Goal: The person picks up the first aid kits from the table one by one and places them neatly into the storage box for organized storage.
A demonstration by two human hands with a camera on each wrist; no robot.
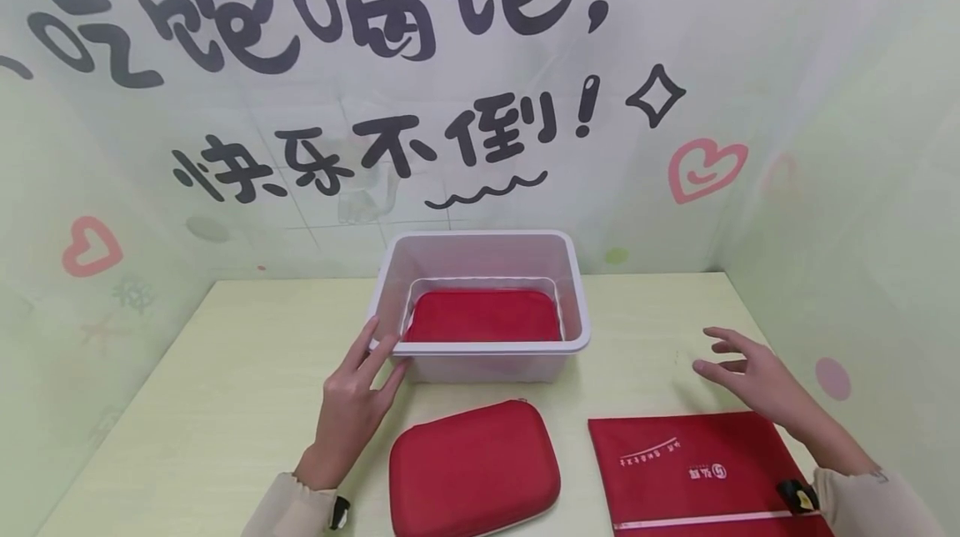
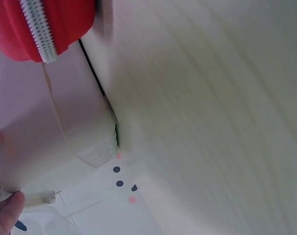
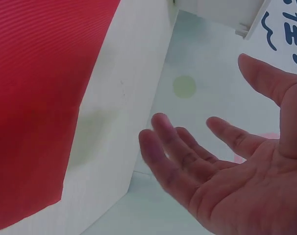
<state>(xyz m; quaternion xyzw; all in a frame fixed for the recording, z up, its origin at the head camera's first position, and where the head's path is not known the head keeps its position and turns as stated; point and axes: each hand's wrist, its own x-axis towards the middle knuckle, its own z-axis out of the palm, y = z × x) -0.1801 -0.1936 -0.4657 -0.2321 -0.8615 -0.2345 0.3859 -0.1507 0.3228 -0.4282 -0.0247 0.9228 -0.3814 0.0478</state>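
Observation:
At the back middle of the table stands a white plastic bin with a flat red item lying inside it. My left hand holds the front left corner of its rim, fingers over the edge and thumb against the outer wall below. In front of the bin lies a red zippered hard case, whose zipper end shows in the left wrist view. My right hand hovers with loosely bent fingers, holding nothing, above the far edge of a flat red document pouch with white print.
A pale yellow table carries everything. Close behind the bin rises a printed wall, and side walls bound the table at left and right.

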